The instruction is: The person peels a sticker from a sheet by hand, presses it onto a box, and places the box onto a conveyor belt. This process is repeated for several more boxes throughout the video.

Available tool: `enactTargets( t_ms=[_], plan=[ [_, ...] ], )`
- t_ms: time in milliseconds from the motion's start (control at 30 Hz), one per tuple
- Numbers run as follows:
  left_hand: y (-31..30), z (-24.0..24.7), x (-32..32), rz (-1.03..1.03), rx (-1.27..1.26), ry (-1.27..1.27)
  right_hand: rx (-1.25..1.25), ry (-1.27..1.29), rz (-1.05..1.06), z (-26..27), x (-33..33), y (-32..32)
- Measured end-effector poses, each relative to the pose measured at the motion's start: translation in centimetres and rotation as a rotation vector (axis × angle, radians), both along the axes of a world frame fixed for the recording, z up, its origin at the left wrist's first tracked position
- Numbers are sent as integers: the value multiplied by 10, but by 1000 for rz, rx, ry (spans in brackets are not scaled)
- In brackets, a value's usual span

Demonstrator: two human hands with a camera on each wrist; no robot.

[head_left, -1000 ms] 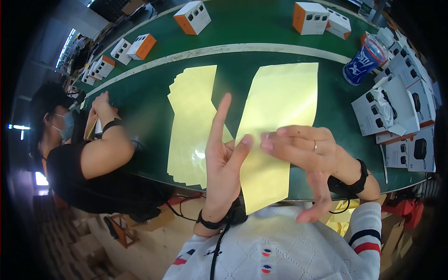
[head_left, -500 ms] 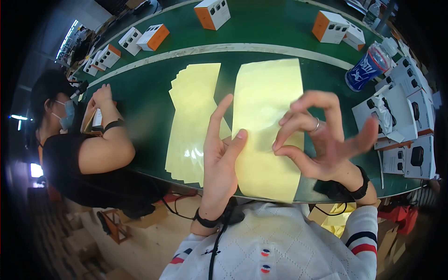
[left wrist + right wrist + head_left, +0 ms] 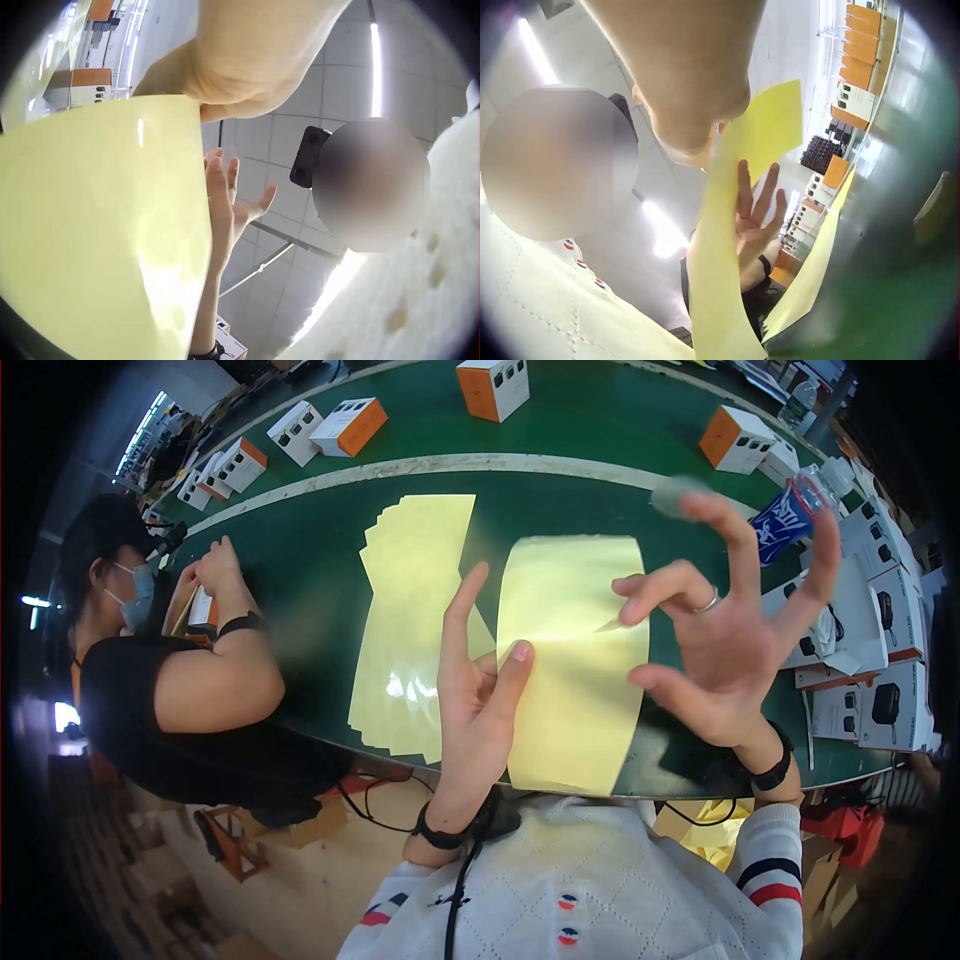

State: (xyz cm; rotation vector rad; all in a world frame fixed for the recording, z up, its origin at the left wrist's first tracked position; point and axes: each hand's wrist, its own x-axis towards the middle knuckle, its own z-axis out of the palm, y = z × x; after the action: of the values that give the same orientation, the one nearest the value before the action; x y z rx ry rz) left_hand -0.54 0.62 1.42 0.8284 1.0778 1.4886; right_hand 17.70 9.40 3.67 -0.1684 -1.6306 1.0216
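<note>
At the left, a masked person in black point(image 3: 210, 685) bends over the green surface point(image 3: 320, 560), hands around a small box. Next comes a fanned stack of yellow sheets point(image 3: 405, 630), lying flat with its left edges stepped.

Just right of it, the left hand point(image 3: 475, 710) holds the near-left edge of a yellow sheet point(image 3: 575, 710), thumb on its face and the other fingers behind, loosely spread rather than clenched. The sheet stands between the two hands, bowed, with a soft bend across its upper part.

At its right edge is the right hand point(image 3: 735, 640), fingers wide apart and thumb out, gripping nothing that shows; whether a fingertip touches the sheet, I cannot tell. Beyond, at the far right, are a blue-labelled bottle point(image 3: 783, 523) and piled white boxes point(image 3: 870, 705).

The sheet looks very light, thin and limp, its shiny face probably a bit slippery and easily creased. A light pinch at the side edge, about midway, should do, with the opposite edge steadied so it doesn't flop.
</note>
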Motion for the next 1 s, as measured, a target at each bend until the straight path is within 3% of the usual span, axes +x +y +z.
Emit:
enactTargets(
  t_ms=[133, 333, 400, 500, 600, 700, 867, 1000],
  plan=[
    [2, -3, -2, 16, -29, 49, -248, 116, -6, 11, -4, 7],
    [4, -18, -12, 59, -27, -9, -317, 67, 85, 22, -22, 64],
    [3, -29, -17, 51, -19, 2, -135, -66, 47, 29, -35, 108],
    [6, -38, -19, 50, -16, -15, 393, -450, -170, 40, -51, 199],
    [8, -48, -25, 12, -16, 17, 729, -728, -179, 46, -79, 283],
    [5, -47, -29, 28, -28, 9, 757, -1328, -318, 65, -108, 301],
    [6, -56, -36, 64, -39, 46, 1207, -1648, -292, 27, -128, 360],
    [3, -60, -40, 62, -22, 127, 1260, -1626, -167, 19, -122, 356]
  ],
)
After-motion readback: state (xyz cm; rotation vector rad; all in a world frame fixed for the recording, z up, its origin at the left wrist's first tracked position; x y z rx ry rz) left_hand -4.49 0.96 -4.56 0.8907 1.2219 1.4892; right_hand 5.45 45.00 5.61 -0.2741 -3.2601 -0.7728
